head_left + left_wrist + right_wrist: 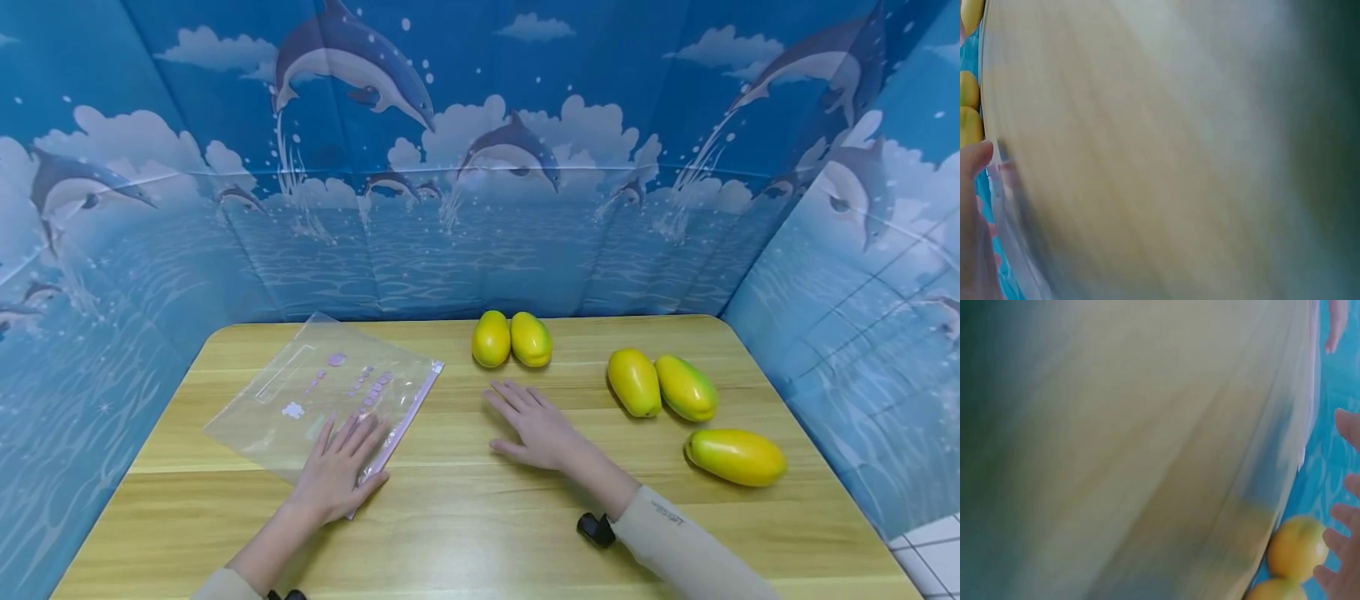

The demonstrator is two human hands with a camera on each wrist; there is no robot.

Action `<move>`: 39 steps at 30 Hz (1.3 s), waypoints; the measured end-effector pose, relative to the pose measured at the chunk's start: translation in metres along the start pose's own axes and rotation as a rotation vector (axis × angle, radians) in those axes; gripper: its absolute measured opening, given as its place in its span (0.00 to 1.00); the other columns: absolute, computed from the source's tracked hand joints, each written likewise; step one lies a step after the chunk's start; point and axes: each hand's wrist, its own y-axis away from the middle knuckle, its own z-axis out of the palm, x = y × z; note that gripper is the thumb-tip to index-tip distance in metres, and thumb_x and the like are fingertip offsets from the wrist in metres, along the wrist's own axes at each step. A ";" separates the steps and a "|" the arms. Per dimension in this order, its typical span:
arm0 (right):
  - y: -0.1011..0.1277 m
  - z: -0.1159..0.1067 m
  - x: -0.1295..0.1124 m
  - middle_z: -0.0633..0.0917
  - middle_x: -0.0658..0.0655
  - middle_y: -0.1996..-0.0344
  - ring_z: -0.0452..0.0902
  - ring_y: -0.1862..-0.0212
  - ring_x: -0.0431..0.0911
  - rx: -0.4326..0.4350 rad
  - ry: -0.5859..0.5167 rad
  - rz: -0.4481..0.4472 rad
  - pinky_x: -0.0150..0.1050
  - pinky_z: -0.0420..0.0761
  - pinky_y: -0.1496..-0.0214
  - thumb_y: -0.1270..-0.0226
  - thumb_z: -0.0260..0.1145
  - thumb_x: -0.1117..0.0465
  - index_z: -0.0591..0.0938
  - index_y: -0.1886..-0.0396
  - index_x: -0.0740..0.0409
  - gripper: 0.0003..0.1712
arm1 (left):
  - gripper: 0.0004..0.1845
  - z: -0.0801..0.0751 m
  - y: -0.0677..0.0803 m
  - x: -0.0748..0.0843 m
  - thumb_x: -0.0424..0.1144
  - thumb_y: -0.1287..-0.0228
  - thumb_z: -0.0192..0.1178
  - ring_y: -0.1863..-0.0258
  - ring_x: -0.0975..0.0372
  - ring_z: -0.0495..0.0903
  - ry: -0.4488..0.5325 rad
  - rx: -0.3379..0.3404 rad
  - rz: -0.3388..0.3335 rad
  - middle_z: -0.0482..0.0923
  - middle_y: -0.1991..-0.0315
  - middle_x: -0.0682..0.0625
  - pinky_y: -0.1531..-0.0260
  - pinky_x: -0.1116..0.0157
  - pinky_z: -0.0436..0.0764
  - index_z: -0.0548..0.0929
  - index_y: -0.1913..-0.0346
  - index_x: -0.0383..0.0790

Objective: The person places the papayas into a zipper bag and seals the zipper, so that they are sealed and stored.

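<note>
A clear plastic zip bag (337, 375) with a lilac zip edge and small purple prints lies flat at the left of the table. My left hand (339, 471) rests on its lower right part with the fingers spread and straight; the thumb reaches past the zip edge. My right hand (536, 427) is over the middle of the table, palm down, fingers extended, holding nothing. Just beyond its fingertips stand two yellow mangoes, a left one (491, 339) and a right one (531, 340), side by side. In the right wrist view a mango (1299, 549) shows near the fingers.
At the right lie three more yellow-green mangoes: a pair, one (634, 383) against another (686, 388), and a single one (736, 457) nearer the front. The wooden table (480, 533) ends at a blue dolphin-print curtain (480, 233) behind and on both sides.
</note>
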 end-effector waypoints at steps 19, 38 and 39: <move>-0.033 0.022 -0.038 0.53 0.55 0.29 0.45 0.29 0.52 -0.162 0.024 -0.154 0.53 0.51 0.30 0.35 0.45 0.36 0.52 0.28 0.49 0.40 | 0.33 0.002 0.005 0.005 0.58 0.38 0.44 0.37 0.47 0.62 -0.065 -0.035 0.009 0.64 0.36 0.42 0.35 0.44 0.51 0.63 0.33 0.44; -0.050 0.031 -0.060 0.49 0.51 0.28 0.41 0.28 0.48 -0.287 0.024 -0.211 0.50 0.46 0.28 0.35 0.41 0.34 0.49 0.28 0.45 0.40 | 0.28 0.009 0.008 0.012 0.49 0.34 0.41 0.41 0.49 0.66 -0.016 0.017 -0.008 0.67 0.38 0.42 0.40 0.49 0.64 0.63 0.34 0.40; -0.051 0.032 -0.061 0.49 0.51 0.28 0.41 0.29 0.48 -0.285 0.025 -0.213 0.50 0.46 0.28 0.34 0.41 0.34 0.49 0.28 0.45 0.40 | 0.28 0.009 0.008 0.012 0.48 0.34 0.43 0.40 0.49 0.66 -0.007 0.001 -0.013 0.66 0.38 0.42 0.40 0.49 0.64 0.64 0.35 0.39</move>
